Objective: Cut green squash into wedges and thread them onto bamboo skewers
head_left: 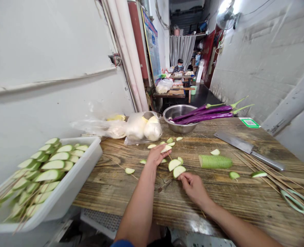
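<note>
My left hand [157, 154] holds a half-round vegetable slice [166, 148], white inside with a green rim. My right hand [193, 187] is closed on a thin bamboo skewer [202, 213], its fingers touching the lower of two threaded slices [179, 171]. The skewer's upper end points at the slice in my left hand; whether it has pierced it I cannot tell. Loose slices [130, 171] lie around my left hand. Right of my hands rests a cut length of pale green, zucchini-like vegetable [215, 161].
A white tub [96, 145] of skewered slices stands at left. Behind are bagged white items [144, 127] and a steel bowl [181, 128] with long purple eggplants [205, 116]. On the right lie a cleaver [234, 141], skewers and green-handled scissors [293, 200]. A person [179, 67] sits far back.
</note>
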Demonstrator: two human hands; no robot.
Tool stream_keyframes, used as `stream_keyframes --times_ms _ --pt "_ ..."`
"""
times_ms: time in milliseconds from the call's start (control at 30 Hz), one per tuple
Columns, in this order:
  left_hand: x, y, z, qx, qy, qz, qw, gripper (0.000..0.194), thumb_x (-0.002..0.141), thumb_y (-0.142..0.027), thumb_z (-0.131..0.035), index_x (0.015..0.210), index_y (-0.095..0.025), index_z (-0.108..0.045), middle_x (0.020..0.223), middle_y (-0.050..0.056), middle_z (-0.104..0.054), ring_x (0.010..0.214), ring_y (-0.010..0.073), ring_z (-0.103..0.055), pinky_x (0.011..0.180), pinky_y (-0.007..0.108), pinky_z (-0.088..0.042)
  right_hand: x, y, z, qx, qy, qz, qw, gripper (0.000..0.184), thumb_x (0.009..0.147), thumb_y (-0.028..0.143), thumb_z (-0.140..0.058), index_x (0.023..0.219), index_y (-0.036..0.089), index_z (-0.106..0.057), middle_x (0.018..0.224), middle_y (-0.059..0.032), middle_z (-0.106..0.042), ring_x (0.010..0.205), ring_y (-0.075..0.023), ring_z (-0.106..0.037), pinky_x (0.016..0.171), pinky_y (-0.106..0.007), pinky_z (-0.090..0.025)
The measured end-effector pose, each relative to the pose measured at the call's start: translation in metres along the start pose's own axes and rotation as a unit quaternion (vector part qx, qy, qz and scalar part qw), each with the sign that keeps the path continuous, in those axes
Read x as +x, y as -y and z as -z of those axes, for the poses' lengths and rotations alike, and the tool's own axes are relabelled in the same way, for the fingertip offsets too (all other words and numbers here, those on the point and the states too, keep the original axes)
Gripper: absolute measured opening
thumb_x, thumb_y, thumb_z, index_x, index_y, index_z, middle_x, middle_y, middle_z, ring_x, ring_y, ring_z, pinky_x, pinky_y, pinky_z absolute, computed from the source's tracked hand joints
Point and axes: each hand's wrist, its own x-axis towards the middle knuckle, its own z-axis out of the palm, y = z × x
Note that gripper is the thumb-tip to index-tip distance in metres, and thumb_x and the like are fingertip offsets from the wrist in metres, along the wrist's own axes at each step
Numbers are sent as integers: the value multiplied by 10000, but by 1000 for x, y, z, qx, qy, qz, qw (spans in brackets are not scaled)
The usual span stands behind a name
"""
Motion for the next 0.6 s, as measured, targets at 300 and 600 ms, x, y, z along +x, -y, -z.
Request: stream_keyframes --times_ms 300,600 --pt "-1 4 -1 21 14 1 1000 106 758 -43 -526 751 -49 -632 756 97 -654 710 172 -632 749 405 -542 2 -5 -3 9 -2 -2 1000 285 796 254 -372 652 151 -595 597 -19 -591 555 -143 -510 543 -212 -342" --pt "-3 8 -7 30 21 17 999 103 764 -46 -522 738 -50 -622 714 92 -650 690 165 -634 743 385 -544 3 -5 -2 -9 -7 -3 1000 278 791 256 -365 623 159 -564 555 -6 -542 531 -136 -478 525 -210 -317"
